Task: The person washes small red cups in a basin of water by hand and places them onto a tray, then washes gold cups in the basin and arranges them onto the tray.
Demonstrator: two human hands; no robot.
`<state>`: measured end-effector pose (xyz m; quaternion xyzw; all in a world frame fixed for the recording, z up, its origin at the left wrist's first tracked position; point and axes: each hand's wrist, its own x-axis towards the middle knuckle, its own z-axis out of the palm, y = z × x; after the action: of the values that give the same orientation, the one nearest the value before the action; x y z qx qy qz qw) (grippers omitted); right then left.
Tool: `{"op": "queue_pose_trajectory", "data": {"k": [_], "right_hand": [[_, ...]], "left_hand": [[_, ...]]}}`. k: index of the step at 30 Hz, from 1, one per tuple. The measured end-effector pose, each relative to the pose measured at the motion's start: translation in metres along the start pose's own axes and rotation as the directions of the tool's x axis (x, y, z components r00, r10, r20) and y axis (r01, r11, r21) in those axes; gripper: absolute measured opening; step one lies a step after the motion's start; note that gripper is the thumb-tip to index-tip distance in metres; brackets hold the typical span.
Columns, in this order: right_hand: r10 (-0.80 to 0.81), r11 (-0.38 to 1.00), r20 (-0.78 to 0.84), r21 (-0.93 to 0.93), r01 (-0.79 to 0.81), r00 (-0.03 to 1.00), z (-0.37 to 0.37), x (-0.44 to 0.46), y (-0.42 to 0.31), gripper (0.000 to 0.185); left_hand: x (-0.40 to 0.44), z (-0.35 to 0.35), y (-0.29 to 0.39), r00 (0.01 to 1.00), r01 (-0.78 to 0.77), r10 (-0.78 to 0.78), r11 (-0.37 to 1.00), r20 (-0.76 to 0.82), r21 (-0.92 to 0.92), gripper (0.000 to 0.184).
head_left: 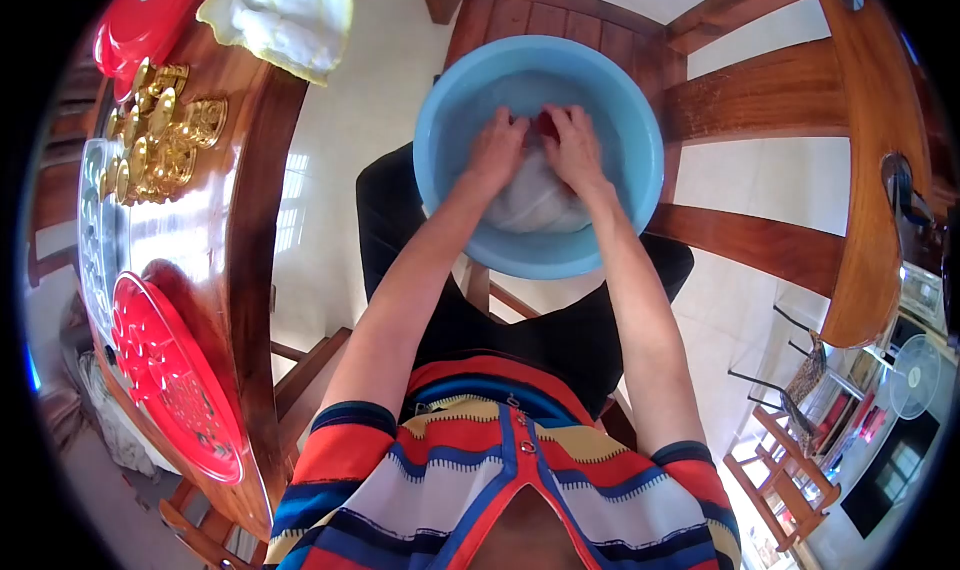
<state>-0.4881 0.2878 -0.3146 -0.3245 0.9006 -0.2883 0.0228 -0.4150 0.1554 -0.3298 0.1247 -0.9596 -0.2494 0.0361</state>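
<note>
Two large pieces of brown wooden furniture flank the person: a glossy table [213, 295] on the left and a slatted chair [755, 95] on the right. On the chair's seat is a round, light-blue plastic basin [428, 150]. Inside it, whitish fabric [540, 202] lies beneath the curled left hand [497, 148] and bent-fingered right hand [573, 146]. The right fingers touch a small, dark-red object [547, 126] between the hands; I cannot tell whether either hand grips anything.
</note>
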Motion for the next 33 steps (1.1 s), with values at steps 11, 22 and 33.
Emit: {"op": "queue_pose_trajectory", "data": {"k": [11,22,33], "right_hand": [[0.177,0.952,-0.036,0.261,-0.162,0.983,0.012,0.005,0.006,0.040],[0.150,0.860,0.353,0.415,-0.298,0.924,-0.015,0.009,-0.006,0.050],[0.313,0.943,0.171,-0.170,-0.285,0.934,-0.026,-0.013,-0.023,0.042]], "left_hand": [[0.004,0.007,-0.006,0.942,-0.186,0.098,0.949,-0.320,-0.256,0.031],[0.007,0.006,-0.003,0.966,-0.185,0.116,0.935,-0.233,-0.302,0.040],[0.004,-0.010,0.007,0.965,0.167,-0.178,0.983,-0.192,-0.073,0.040]]}}
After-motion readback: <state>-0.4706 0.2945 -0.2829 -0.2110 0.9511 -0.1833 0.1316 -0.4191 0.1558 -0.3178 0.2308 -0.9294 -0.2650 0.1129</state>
